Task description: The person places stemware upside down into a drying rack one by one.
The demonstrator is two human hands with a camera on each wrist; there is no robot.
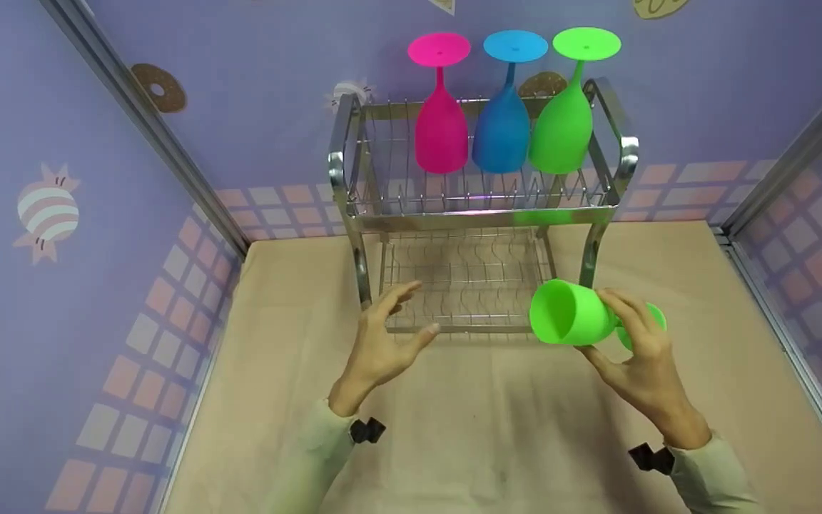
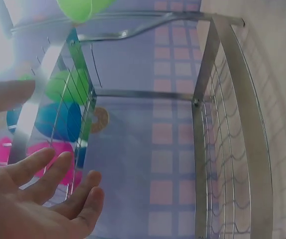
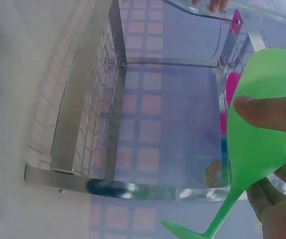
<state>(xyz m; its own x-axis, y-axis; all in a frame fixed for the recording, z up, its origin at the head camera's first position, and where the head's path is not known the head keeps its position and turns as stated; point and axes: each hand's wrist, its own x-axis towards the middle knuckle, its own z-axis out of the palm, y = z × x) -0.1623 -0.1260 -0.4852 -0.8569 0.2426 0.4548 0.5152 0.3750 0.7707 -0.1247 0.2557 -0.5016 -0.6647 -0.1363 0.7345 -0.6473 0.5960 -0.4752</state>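
Note:
My right hand [image 1: 643, 360] grips a green goblet [image 1: 582, 314] round its bowl, the mouth facing left and the foot to the right. In the right wrist view, the thumb [image 3: 262, 113] lies along the bowl and the stem slants down. My left hand [image 1: 379, 346] holds nothing; its fingers [image 2: 58, 174] are spread before the lower part of a two-tier metal dish rack [image 1: 482, 218]. Upside down on the rack's upper tier stand a pink goblet [image 1: 442, 135], a blue goblet [image 1: 501, 135] and another green goblet [image 1: 562, 135], left to right.
The rack's lower wire tier [image 1: 461, 282] lies close to the beige cloth [image 1: 454, 428]. Purple patterned walls [image 1: 275, 143] enclose the back and both sides, with metal frame rails [image 1: 147, 121] at the corners.

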